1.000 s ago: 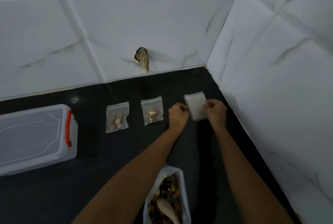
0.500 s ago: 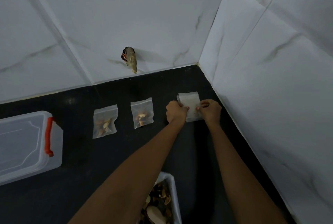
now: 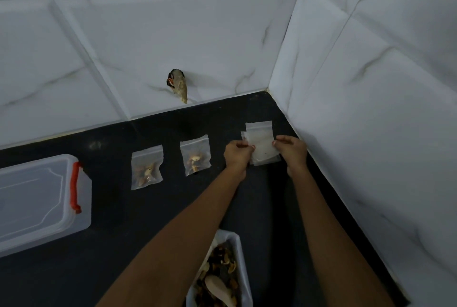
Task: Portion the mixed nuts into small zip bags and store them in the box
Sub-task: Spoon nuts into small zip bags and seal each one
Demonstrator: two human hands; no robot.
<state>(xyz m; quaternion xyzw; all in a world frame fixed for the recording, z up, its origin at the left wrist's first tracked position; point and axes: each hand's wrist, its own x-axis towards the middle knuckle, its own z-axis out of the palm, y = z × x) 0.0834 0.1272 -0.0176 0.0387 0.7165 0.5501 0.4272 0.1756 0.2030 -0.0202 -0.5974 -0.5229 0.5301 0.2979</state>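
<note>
Box: at your far left the clear, lidded box (image 3: 37,203) with its red latch (image 3: 75,188) sits on the black counter (image 3: 111,245), cut off by the frame edge.
First filled bag: a small zip bag of nuts (image 3: 146,167) lies flat, well right of the box.
Second filled bag: another zip bag of nuts (image 3: 195,154) lies just beside the first, apart from it.
Nut tub: nearest you, the white tub of mixed nuts (image 3: 238,252) holds a pale spoon (image 3: 218,289).
Left hand: your left hand (image 3: 237,154) has its fingers (image 3: 243,145) curled, pinching the left edge of the empty bags.
Empty bags: the pile of empty zip bags (image 3: 261,143) sits in the counter's corner; its top bag seems slightly askew, though the light is dim.
Right hand: your right hand (image 3: 291,149) pinches the pile's right edge, close to the tiled wall (image 3: 371,109).
</note>
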